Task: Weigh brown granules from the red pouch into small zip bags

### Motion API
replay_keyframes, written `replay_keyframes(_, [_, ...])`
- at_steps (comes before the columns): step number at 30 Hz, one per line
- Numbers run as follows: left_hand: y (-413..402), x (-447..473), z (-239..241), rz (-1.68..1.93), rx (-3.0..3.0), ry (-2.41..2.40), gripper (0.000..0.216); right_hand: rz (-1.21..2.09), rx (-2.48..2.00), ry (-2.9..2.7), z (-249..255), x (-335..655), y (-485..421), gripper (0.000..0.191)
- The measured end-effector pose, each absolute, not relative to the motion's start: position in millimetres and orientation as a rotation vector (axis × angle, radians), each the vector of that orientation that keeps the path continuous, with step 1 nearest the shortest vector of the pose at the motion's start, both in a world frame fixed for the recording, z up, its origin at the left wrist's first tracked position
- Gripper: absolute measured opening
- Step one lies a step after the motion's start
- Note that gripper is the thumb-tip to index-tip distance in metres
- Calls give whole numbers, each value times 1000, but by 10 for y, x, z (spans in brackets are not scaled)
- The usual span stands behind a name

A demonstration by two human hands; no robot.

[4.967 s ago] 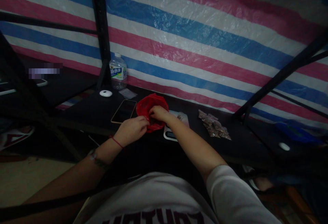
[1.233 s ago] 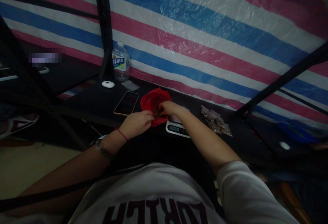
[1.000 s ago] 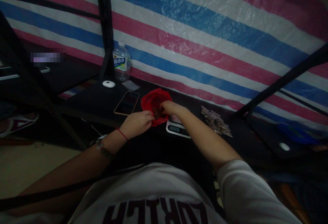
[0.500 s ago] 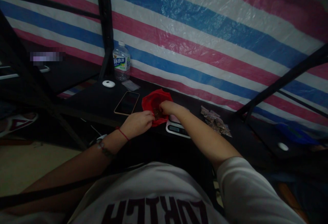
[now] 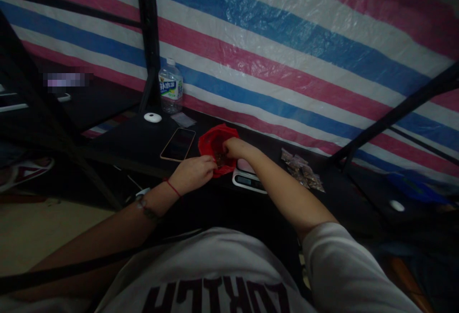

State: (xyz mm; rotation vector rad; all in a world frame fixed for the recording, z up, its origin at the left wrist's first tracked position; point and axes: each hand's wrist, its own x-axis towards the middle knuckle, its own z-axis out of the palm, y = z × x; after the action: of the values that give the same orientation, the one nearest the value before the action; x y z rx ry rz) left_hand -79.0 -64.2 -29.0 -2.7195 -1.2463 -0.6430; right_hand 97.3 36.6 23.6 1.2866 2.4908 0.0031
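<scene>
A crumpled red plastic bag (image 5: 211,137) was set on the dark tabletop (image 5: 136,145), directly in front of the person and touching the left end of a small white digital scale (image 5: 247,181). Its near rim was pinched between the closed fingers of the left hand (image 5: 193,174), apparently so that the limp mouth was held open and steady. The right hand (image 5: 234,148) was lowered over that mouth with its fingers curled down among the dark brownish contents; whether anything was gripped there could not be told. The bag was probably placed against the scale so that both could be reached without stretching.

Just left of the bag, a dark-screened smartphone with a pale edge (image 5: 178,144) was laid flat. Beyond it stood a clear plastic water bottle with a green and white label (image 5: 170,86), with a small white round object (image 5: 152,117) and a flat clear packet (image 5: 183,120) near its foot. To the right of the scale, well apart from the bag, a cluster of small clear packets of brown material (image 5: 303,172) was spread. A red, white and blue striped tarpaulin (image 5: 287,50) was hung behind the table, crossed by a black upright pole (image 5: 148,36). Nothing was seen lying between the hands and the bag.
</scene>
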Motion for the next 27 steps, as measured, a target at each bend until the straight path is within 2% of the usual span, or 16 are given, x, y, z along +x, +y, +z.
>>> replay_keyframes(4, [-646,-787,-277,-633,-2722,-1249,23,-61,1401,2650,460,1194,361,21])
replay_keyframes(10, [-635,-780,-298,-635,-2743,-1243,23,72,1623,2630,751,1790,280,17])
replay_keyframes(19, [-633,-764,-309,-587,-2748,-1249,24,24,1680,2559,500,2121,197,17])
replay_keyframes(27, [-623,-774,-301,-594,-2749,-1265,24,-19,1684,2587,539,2205,225,13])
